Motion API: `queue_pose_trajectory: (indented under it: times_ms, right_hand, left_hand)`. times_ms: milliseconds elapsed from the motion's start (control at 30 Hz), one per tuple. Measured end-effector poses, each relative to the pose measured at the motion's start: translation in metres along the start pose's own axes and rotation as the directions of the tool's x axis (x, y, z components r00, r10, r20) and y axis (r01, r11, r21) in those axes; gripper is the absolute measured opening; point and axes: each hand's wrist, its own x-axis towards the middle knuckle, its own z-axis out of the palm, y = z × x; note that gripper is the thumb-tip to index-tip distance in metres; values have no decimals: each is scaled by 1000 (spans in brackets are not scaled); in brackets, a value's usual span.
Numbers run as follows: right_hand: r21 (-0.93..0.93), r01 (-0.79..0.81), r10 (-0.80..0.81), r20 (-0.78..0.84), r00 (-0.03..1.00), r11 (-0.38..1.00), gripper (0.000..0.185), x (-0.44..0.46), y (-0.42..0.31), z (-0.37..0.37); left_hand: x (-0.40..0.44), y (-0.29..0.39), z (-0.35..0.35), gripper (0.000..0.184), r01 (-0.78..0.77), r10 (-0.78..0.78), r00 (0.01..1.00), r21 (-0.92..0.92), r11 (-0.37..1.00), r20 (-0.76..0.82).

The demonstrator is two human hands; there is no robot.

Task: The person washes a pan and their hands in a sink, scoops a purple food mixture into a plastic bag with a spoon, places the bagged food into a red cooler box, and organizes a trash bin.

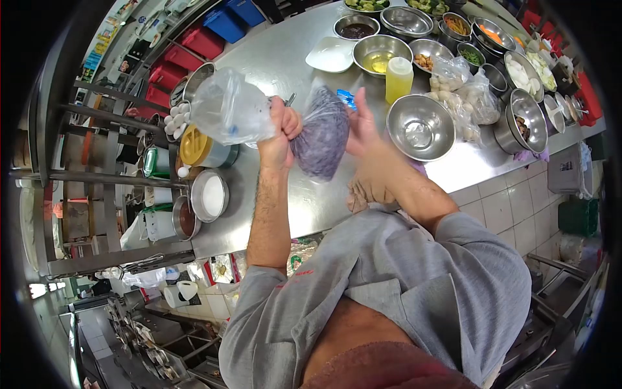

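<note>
A clear plastic bag [321, 139] with a dark purplish, finely cut filling is held up above the steel table. My left hand [280, 129] is closed round its twisted neck. The puffed upper part of the bag [232, 111] sticks out to the left of that fist. On the other side, my right hand [364, 129] is beside the filled part, fingers stretched out and thumb apart. Whether the right palm touches the plastic I cannot tell. Just behind the bag, near the right fingers, shows a small blue packet [346, 98].
The steel table [272, 201] carries an empty steel bowl [421, 128], a squeeze bottle of yellow liquid [398, 81], a white dish [330, 54] and bagged pale round food [483, 100]. At left stand a yellow-lidded tub [195, 146], a bowl of white stuff [210, 196] and metal shelving [116, 117].
</note>
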Motion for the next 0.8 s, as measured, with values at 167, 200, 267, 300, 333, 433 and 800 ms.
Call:
queue_pose_trajectory:
  times_ms: [167, 200, 267, 300, 333, 433, 800]
  right_hand:
    - [-503, 290, -160, 285, 945, 814, 56, -37, 1, 5]
    - [-723, 273, -34, 327, 944, 634, 55, -46, 2, -2]
    - [-879, 262, 100, 326, 940, 399, 54, -56, 12, -16]
    - [-846, 48, 177, 166, 970, 531, 53, -56, 20, -24]
    - [-759, -169, 277, 15, 961, 629, 53, -57, 25, -27]
    - [-394, -262, 330, 117, 937, 881, 50, -49, 25, -4]
    - [12, -387, 371, -319, 872, 922, 26, -30, 38, -29]
  left_hand:
    - [4, -4, 18, 26, 154, -109, 966, 182, 971, -236]
    - [3, -8, 23, 27, 167, -106, 956, 209, 963, -274]
    - [1, -18, 23, 29, 163, -79, 950, 264, 951, -303]
    - [1, -21, 15, 29, 162, -79, 951, 264, 951, -300]
    - [0, -22, 4, 26, 160, -95, 971, 299, 941, -220]
    - [-11, -65, -33, 15, -124, 79, 992, 716, 687, 96]
    - [-72, -106, -17, 25, -262, 432, 894, 919, 296, 116]
